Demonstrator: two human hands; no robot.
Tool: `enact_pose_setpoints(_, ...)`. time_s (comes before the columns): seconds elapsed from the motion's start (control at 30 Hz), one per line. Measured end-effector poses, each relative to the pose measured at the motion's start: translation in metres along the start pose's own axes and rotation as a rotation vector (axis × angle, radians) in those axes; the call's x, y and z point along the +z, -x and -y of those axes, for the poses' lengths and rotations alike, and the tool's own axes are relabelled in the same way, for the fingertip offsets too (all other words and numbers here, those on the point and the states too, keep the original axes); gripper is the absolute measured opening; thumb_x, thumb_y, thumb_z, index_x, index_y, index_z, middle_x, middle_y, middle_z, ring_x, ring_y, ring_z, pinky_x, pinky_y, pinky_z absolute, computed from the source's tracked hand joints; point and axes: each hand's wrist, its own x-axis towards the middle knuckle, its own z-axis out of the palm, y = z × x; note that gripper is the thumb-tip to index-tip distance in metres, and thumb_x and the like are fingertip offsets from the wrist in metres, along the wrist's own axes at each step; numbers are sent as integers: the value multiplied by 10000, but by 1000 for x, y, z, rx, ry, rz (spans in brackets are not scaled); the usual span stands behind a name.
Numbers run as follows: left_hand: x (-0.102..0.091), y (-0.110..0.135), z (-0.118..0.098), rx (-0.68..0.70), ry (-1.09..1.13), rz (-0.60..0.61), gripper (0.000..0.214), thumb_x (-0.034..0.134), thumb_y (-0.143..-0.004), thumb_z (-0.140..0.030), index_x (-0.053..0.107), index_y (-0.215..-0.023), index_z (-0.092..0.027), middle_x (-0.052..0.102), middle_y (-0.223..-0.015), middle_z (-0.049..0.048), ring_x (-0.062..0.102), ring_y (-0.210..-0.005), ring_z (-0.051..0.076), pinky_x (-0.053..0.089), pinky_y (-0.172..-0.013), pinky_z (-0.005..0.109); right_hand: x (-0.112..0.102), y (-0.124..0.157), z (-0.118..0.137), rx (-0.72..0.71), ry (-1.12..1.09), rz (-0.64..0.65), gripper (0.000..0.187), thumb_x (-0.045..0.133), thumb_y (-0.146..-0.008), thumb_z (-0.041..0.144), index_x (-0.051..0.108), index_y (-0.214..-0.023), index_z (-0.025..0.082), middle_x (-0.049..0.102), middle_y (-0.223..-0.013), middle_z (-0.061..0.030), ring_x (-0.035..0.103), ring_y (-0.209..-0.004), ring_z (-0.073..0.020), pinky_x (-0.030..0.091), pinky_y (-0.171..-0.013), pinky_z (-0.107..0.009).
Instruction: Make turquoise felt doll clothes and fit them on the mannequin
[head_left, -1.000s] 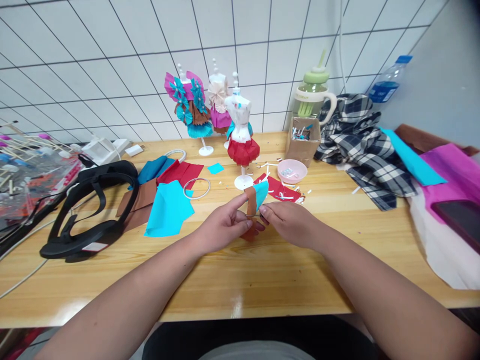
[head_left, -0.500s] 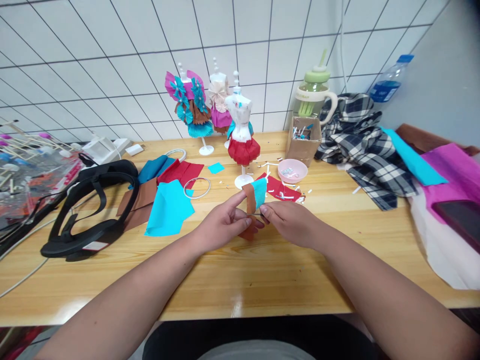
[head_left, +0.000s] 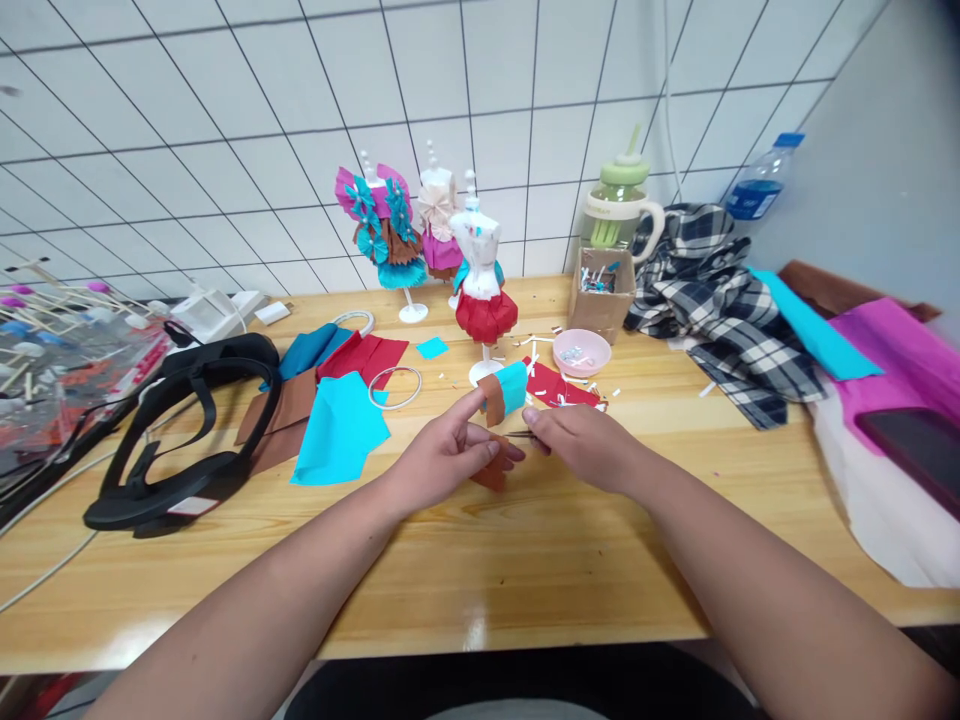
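My left hand (head_left: 442, 455) pinches a small folded piece of brown and blue paper (head_left: 501, 394) above the wooden table (head_left: 525, 560). My right hand (head_left: 581, 445) is closed beside it, its fingertips gripping a thin dark thing that reaches toward the paper; I cannot make out what it is. Just behind the hands stands a white mannequin in a red paper skirt (head_left: 481, 292). Two more dressed mannequins (head_left: 390, 235) stand by the tiled wall.
Blue, red and brown paper sheets (head_left: 337, 420), a wire ring (head_left: 394, 386) and a black headset (head_left: 187, 430) lie left. A pink bowl (head_left: 582, 351), cardboard box (head_left: 601, 290), green mug (head_left: 619, 205), plaid cloth (head_left: 720, 300) and pink paper (head_left: 900, 350) sit right.
The camera tilted down a little. My right hand drew slightly right, away from the paper, and the paper's blue flap now leans lower.
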Motion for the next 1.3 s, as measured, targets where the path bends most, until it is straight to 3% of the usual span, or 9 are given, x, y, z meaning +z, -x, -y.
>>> enact_pose_setpoints(0.17,1,0,1,-4,18,44,801,650,-850,-329,201,-1506,-238,742,-937,129,719,-787,232,574,-653,343,2,-7,-3,-24,-528,-228,417,538,-851,570,583,-1003,184,611,-833,-4,549,-759,-153,406,-659,-265)
enact_pose_setpoints(0.43,-20,-4,-2,-158,-337,94,577,582,-842,-289,454,-1401,-235,693,-738,20,660,-629,164,497,-583,268,8,-16,-11,76,-802,-245,312,707,-695,396,621,-888,167,640,-832,-3,545,-774,-156,392,-695,-272)
enact_pose_setpoints(0.53,-49,-11,-10,-34,-659,-307,352,540,-835,-299,670,-1141,-183,691,-745,26,656,-792,192,506,-711,306,2,-14,-15,150,-955,-233,278,692,-641,332,628,-864,180,652,-772,-1,542,-695,-152,370,-608,-254)
enact_pose_setpoints(0.67,-84,-8,-22,596,-605,-1049,334,427,-939,-342,602,-1180,-192,686,-1067,40,622,-1033,188,473,-930,366,-3,-8,-13,109,-1290,-25,338,642,-627,301,647,-940,173,707,-867,-72,583,-727,-180,388,-574,-259)
enact_pose_setpoints(0.77,-98,-6,-22,642,-900,-1167,303,418,-966,-310,653,-1120,-197,668,-1162,38,543,-1160,225,375,-1046,455,-2,-5,-10,79,-1320,52,308,687,-626,296,649,-908,178,709,-901,-84,601,-769,-189,425,-613,-268)
enact_pose_setpoints(0.9,-94,-17,-6,225,-1231,-1075,376,566,-875,-329,621,-1238,-248,375,-1512,92,215,-1402,403,195,-1074,656,5,-7,-10,118,-1270,10,353,801,-582,272,628,-884,209,660,-813,-10,596,-739,-162,448,-672,-271)
enact_pose_setpoints(0.97,-83,-21,1,255,-1241,-924,442,498,-912,-373,539,-1332,-240,306,-1550,98,173,-1434,361,146,-1120,619,7,-9,-11,134,-1209,-9,392,835,-568,297,623,-886,207,624,-766,13,564,-684,-138,424,-631,-255)
enact_pose_setpoints(1.13,-45,-16,5,322,-698,-149,615,195,-962,-585,387,-1448,-262,369,-1528,67,308,-1413,261,274,-1138,459,12,-10,-11,70,-1032,135,464,845,-582,385,630,-943,187,619,-803,0,548,-710,-138,407,-636,-255)
enact_pose_setpoints(1.3,-23,-12,4,143,-395,202,673,645,-733,-650,604,-1243,-213,629,-1264,85,572,-1155,291,465,-938,380,10,-8,-5,-87,-862,240,379,766,-685,398,640,-959,169,597,-854,-7,542,-785,-145,412,-700,-264)
